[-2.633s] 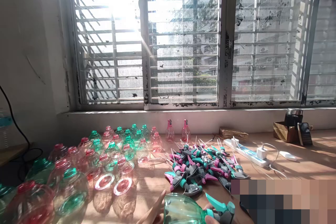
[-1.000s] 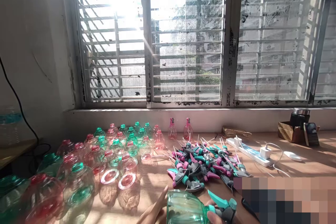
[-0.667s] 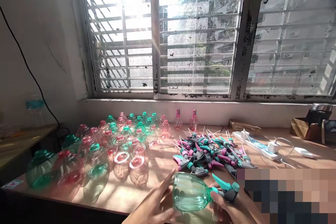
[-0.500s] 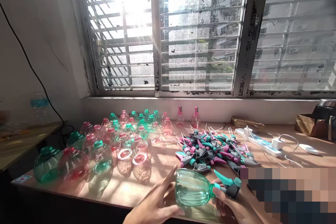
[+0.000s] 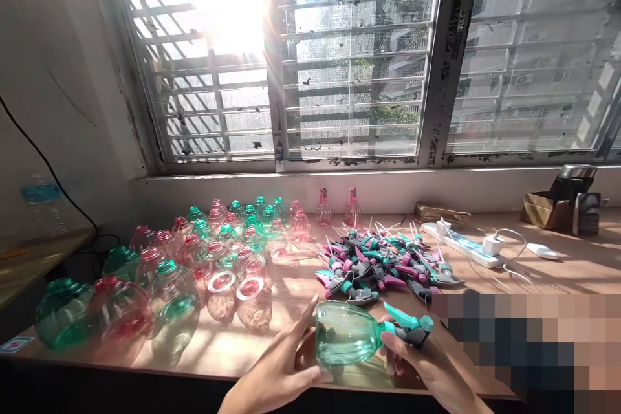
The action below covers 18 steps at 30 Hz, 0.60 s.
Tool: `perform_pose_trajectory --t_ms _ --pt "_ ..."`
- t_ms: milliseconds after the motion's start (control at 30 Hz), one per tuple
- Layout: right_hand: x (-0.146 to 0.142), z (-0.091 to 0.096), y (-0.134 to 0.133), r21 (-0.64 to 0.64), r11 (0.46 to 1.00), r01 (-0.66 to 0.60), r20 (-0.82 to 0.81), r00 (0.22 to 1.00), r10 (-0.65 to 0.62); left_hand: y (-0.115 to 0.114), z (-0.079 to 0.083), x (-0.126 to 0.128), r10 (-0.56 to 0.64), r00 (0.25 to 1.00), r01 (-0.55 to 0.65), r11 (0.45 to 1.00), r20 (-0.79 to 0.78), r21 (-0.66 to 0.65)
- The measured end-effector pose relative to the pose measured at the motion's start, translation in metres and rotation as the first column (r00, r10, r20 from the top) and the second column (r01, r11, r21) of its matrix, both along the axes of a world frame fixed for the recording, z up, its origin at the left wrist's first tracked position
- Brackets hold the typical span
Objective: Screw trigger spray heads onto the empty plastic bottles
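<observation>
A clear green spray bottle (image 5: 345,335) lies on its side in the air above the table's front edge, its base to the left. A teal and dark grey trigger sprayer (image 5: 410,326) sits on its neck. My right hand (image 5: 412,362) is closed around the neck collar, thumb on the near side. My left hand (image 5: 286,359) cups the base, its index finger at the upper edge and its thumb at the lower edge; its other fingers are partly hidden. Behind the bottle lies a heap of trigger sprayers (image 5: 378,262) in pink, teal and grey.
Many open green and pink bottles (image 5: 174,291) stand on the left of the table (image 5: 291,301). Two pink bottles with sprayers (image 5: 353,208) stand by the wall. A power strip (image 5: 466,246), a white mouse-like object (image 5: 542,251) and a cardboard box (image 5: 546,210) are on the right.
The camera view has turned slightly, so the scene sits further left and higher. Both hands keep nearly the same hold on the spray bottle.
</observation>
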State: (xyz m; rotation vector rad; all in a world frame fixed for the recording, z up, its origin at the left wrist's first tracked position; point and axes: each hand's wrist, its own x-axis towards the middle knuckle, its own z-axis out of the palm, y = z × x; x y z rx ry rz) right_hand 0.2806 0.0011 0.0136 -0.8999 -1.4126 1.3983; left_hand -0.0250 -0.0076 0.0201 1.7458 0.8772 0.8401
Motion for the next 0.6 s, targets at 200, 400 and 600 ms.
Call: perform_pose_trajectory --t_ms 200,400,600 --pt "-0.002 -0.009 0.008 -0.009 1.0 0.027 0.028 0.999 -0.026 0.0 0.009 0.005 -0.003 0.998 0.008 0.997 0.069 -0.082" --pt "-0.004 -0.022 0.021 0.015 1.0 0.013 0.012 1.0 -0.013 0.004 -0.001 -0.002 0.032 0.999 -0.031 0.999 0.031 -0.025" --pt "-0.002 -0.015 0.012 0.009 1.0 0.019 -0.083 0.996 -0.019 0.003 -0.002 -0.001 0.002 0.999 -0.002 1.0 0.036 -0.017"
